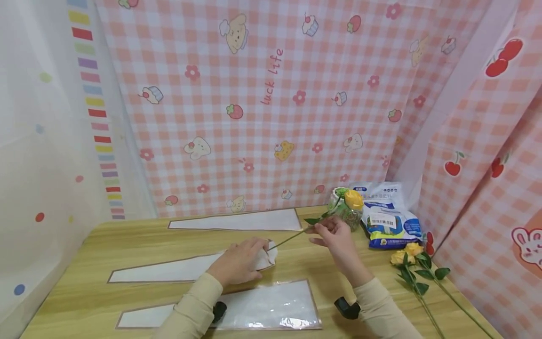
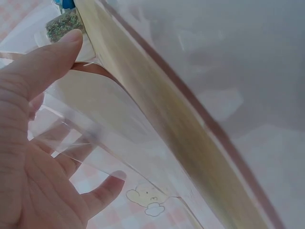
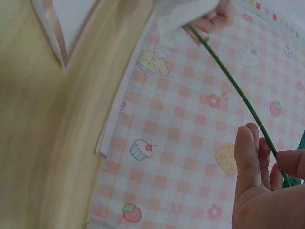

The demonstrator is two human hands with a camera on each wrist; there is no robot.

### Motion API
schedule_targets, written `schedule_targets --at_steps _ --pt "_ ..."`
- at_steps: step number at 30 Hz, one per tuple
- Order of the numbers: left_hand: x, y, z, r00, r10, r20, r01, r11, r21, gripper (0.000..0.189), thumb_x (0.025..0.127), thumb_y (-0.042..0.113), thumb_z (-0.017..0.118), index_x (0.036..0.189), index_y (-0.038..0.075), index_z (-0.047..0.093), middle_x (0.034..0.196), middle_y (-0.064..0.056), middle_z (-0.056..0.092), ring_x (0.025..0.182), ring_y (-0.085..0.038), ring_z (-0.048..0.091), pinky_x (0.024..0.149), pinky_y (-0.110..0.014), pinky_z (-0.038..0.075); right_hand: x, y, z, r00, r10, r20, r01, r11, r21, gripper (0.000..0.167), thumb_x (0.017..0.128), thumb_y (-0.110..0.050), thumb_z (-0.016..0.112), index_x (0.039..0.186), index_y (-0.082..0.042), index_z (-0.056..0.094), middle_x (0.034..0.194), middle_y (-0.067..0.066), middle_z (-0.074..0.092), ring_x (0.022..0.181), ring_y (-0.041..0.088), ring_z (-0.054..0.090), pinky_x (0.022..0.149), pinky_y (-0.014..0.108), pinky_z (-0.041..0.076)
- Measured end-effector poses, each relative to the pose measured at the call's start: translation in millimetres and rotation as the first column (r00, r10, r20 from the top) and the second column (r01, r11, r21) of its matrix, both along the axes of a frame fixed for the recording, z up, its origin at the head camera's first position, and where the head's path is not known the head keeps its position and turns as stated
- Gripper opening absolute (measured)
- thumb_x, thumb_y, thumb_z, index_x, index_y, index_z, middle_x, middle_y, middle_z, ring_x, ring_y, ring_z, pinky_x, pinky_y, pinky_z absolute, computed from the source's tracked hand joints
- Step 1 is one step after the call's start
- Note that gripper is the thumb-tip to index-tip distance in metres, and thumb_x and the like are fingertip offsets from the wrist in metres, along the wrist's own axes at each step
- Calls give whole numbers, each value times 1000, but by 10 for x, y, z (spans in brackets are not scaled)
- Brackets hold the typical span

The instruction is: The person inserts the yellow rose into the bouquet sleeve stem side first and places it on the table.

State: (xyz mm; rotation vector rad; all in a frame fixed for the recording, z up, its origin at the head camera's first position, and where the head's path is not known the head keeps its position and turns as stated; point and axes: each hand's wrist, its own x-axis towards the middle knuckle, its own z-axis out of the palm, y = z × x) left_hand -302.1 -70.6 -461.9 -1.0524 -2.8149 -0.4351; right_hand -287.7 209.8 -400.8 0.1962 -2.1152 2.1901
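My right hand (image 1: 338,245) pinches the green stem of a yellow artificial-looking rose (image 1: 354,199) between thumb and fingers, just below its leaves. The stem (image 3: 233,86) slants down to the left, its lower end at the open mouth of a tapered white flower sleeve (image 1: 169,269) with a brown border. My left hand (image 1: 237,261) holds that sleeve near its wide end, which bulges open. In the left wrist view the thumb (image 2: 59,57) lies on one side and the other fingers show through the clear film. Whether the stem's tip is inside is hidden.
Two more flat sleeves lie behind (image 1: 237,222) and in front (image 1: 271,306). At the right are two yellow roses (image 1: 406,256) with long stems. A jar of granules (image 1: 352,219) and a blue-white bag (image 1: 389,226) stand at the back right, before a checked curtain (image 1: 262,141).
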Motion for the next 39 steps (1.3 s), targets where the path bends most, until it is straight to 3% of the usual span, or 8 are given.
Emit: schedule_targets --at_steps 7,16,20,27,34,39 --pt "7 24 18 1000 -1 -19 1 1000 1 67 82 35 85 135 19 48 145 -7 53 129 -27 55 98 -58 49 -1 -108 -108 999 18 40 -19 1000 13 20 104 -3 52 119 7 44 109 21 64 95 20 71 83 32 60" --pt "35 60 39 1000 10 -27 -9 1000 28 63 83 35 83 133 18 50 140 -7 57 121 -24 58 97 -52 51 1 -208 -249 998 15 69 -17 1000 27 17 99 4 49 114 9 52 104 23 67 90 24 72 81 36 61" --pt "48 65 67 999 7 -33 -6 999 41 61 84 33 83 133 17 50 136 -7 59 118 -24 59 95 -51 52 -5 -238 -284 996 23 89 -23 1000 3 19 96 6 46 112 8 56 106 20 70 89 25 72 80 37 61" --pt "59 81 107 999 6 -43 -4 999 44 61 84 34 83 132 16 49 132 -7 60 115 -23 59 93 -49 52 -5 -282 -385 988 90 128 -92 996 4 16 101 -1 49 114 2 58 108 11 72 87 19 71 81 36 60" --pt "56 109 117 999 10 -50 -8 999 40 60 85 34 82 132 18 49 133 -6 60 116 -22 58 93 -48 52 -3 -360 -478 985 86 148 -88 996 5 17 100 1 51 114 8 56 109 16 69 85 19 70 91 53 56" --pt "57 132 118 998 13 -56 -11 999 30 59 86 36 81 132 17 50 134 -7 58 117 -22 58 93 -48 53 -5 -392 -537 983 106 153 -108 994 3 16 102 -1 51 114 8 55 112 22 68 86 20 71 92 55 55"
